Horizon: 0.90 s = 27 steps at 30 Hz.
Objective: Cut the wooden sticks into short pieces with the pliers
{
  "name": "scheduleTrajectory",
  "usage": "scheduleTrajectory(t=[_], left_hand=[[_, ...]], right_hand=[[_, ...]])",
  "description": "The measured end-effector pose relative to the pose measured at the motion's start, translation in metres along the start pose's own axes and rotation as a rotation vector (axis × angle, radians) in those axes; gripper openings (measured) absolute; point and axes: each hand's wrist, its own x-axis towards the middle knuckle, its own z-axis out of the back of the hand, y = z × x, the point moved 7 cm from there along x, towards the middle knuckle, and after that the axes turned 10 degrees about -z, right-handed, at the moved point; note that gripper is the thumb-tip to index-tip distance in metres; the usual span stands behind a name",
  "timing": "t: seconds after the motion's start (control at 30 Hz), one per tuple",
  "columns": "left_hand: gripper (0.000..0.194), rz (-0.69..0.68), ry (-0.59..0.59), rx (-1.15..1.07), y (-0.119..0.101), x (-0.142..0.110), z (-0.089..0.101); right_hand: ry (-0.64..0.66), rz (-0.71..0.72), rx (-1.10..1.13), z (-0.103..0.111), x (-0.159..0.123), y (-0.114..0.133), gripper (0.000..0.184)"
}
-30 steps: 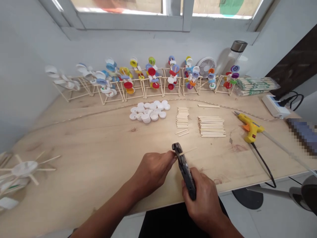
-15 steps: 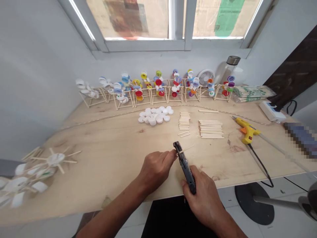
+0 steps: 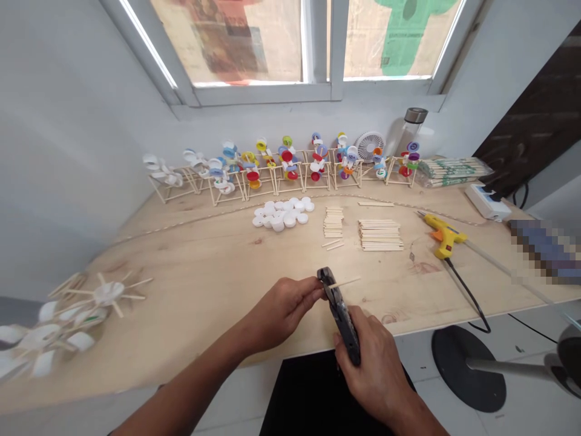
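Note:
My left hand (image 3: 284, 309) pinches one end of a thin wooden stick (image 3: 345, 283) above the near edge of the wooden table (image 3: 190, 266). The stick passes through the jaws of dark cutting pliers (image 3: 338, 312). My right hand (image 3: 374, 369) is wrapped round the pliers' handles, just off the table's front edge. The stick's free end points right, past the jaws.
Farther back lie a heap of white bottle caps (image 3: 282, 213), two stacks of cut sticks (image 3: 379, 235) and a yellow glue gun (image 3: 442, 236) with its cord. A row of stick-and-cap models (image 3: 285, 163) lines the wall. Cap wheels (image 3: 106, 293) lie at the left.
The hands keep the same hold on the stick and pliers. The view has tilted up and back, so more of the window shows.

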Motion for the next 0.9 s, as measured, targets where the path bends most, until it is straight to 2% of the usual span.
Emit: scheduleTrajectory(t=[0.27, 0.43, 0.57, 0.77, 0.9], left_hand=[[0.032, 0.089, 0.119, -0.336, 0.004, -0.001, -0.007], [0.033, 0.122, 0.127, -0.403, 0.008, -0.001, -0.007], [0.03, 0.097, 0.085, -0.368, 0.007, 0.001, -0.004], [0.026, 0.052, 0.086, -0.239, 0.008, 0.003, -0.002], [0.024, 0.056, 0.005, -0.085, 0.008, 0.001, -0.002]], right_hand=[[-0.006, 0.041, 0.053, -0.001, -0.002, 0.001, 0.016], [-0.005, 0.036, 0.025, -0.005, -0.002, -0.002, 0.015], [-0.021, 0.019, -0.036, -0.008, 0.0, -0.005, 0.013], [-0.015, -0.006, -0.054, -0.01, 0.003, -0.007, 0.011], [-0.023, -0.036, -0.06, -0.01, 0.005, -0.009, 0.009]])
